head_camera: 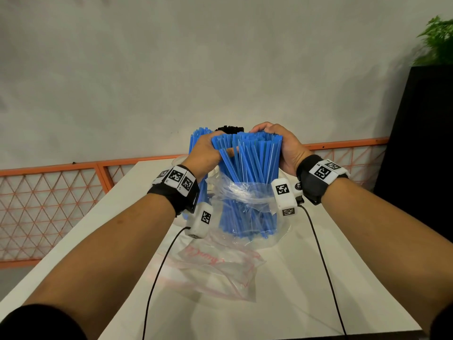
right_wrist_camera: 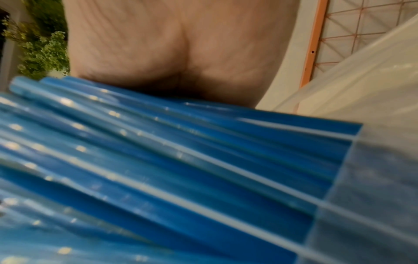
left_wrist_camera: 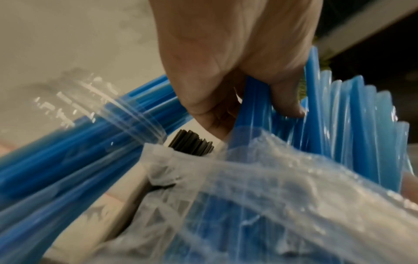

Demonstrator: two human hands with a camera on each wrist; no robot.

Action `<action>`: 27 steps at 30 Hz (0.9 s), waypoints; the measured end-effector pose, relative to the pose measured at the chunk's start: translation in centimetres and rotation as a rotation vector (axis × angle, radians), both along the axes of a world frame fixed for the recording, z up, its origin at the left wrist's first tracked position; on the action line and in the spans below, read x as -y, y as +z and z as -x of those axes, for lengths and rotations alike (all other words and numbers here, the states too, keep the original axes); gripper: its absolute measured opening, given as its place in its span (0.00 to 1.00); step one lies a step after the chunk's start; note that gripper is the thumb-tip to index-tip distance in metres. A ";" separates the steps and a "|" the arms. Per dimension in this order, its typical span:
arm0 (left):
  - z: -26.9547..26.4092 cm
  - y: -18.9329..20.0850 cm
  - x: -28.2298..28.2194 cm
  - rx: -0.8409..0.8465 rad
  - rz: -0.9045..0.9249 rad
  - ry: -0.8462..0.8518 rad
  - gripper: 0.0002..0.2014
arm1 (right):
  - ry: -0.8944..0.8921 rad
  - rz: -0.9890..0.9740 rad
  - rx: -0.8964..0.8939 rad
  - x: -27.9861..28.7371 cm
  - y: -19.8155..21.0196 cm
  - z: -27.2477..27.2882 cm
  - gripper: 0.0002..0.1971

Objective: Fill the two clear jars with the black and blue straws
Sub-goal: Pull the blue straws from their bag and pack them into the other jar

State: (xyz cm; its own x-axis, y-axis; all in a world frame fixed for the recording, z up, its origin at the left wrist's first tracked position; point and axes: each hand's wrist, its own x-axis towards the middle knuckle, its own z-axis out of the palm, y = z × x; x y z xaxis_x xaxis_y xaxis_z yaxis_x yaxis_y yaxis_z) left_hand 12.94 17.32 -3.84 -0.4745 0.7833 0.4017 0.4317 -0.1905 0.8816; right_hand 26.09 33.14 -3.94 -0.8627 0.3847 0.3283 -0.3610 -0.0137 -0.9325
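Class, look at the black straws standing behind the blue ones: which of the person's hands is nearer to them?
Left. The left hand grips the blue bundle just in front of the black straws; the right hand sits further right.

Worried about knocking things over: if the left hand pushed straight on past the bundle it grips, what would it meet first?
Probably the cluster of black straws just beyond the left hand; depth is uncertain.

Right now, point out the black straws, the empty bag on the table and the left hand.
black straws (left_wrist_camera: pixel 192 142): left wrist view, their open tips.
empty bag (head_camera: pixel 220 273): head view, its crumpled middle.
left hand (head_camera: pixel 208 148): head view, its back.
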 end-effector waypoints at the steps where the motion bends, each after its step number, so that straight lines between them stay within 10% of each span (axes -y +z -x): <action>1: 0.0 -0.1 0.1 -0.024 0.020 -0.004 0.17 | -0.001 -0.005 0.000 0.0 0.0 0.0 0.13; 27: 0.8 7.5 2.9 0.116 -0.325 0.148 0.06 | -0.066 -0.026 0.025 0.1 0.2 -0.1 0.13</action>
